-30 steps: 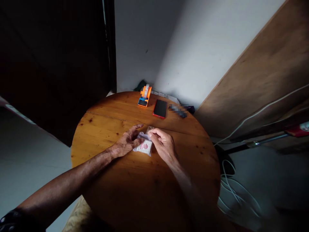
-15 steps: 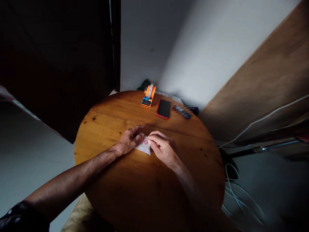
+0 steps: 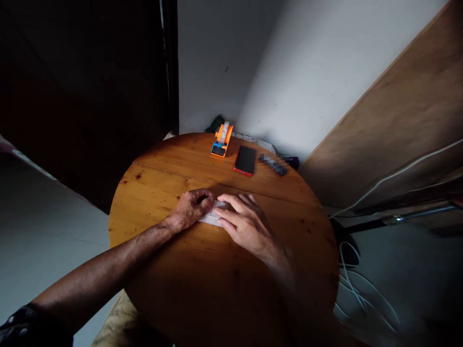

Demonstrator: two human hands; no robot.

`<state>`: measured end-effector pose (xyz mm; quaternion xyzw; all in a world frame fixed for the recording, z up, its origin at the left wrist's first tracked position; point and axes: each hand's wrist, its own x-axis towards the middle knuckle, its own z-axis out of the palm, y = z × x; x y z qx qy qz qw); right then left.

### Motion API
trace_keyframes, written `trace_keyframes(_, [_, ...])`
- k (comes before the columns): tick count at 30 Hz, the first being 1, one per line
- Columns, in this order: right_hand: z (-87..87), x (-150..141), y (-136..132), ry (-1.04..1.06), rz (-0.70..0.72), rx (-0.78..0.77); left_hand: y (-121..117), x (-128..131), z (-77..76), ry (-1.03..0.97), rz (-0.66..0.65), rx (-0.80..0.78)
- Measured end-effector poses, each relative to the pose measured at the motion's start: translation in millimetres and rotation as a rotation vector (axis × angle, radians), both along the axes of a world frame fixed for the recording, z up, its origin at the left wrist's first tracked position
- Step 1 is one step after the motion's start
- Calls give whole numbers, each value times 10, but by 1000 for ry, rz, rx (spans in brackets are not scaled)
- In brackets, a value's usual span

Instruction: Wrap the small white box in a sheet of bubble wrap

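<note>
Left hand [image 3: 190, 209] is curled, thumb and fingertips pinching the left part of a small, flat white packet [image 3: 211, 220]. Right hand [image 3: 249, 224] is at its other end, fingers loosely parted, can't tell if it's gripping. Hands hide most of it. Farther back: orange-and-blue plastic tape dispenser [image 3: 223, 137], black-screened phone in a red case [image 3: 245, 160], pixelated dark thing [image 3: 273, 164]. Round varnished wooden desk [image 3: 166, 176], plain pale wall [image 3: 307, 62] behind, looped white cable [image 3: 352, 286] off to the right.
</note>
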<state>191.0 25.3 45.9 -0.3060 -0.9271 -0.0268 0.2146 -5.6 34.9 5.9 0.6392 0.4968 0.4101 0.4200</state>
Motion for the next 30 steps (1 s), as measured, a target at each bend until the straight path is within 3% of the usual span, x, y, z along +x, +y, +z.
trace_keyframes(9, [-3,-32,-20,131,48,-29,-5,-8,22,-22,-10,-31])
trace_keyframes(14, [70,189,128,367,-33,-274,-14,-20,19,-27,5,-59])
trace_keyframes(18, [-19,272,244,275,-105,-552,-13,-18,-10,-54,-2,-63])
trace_keyframes(20, [-87,238,252,222,-98,-621,-9,-18,-25,-60,0,-51])
trace_keyframes(23, [-150,156,220,207,-98,-601,-4,-19,-37,-56,1,-39])
trace_keyframes(30, [-178,90,168,152,-95,-347,4,-21,-37,-56,-1,-45])
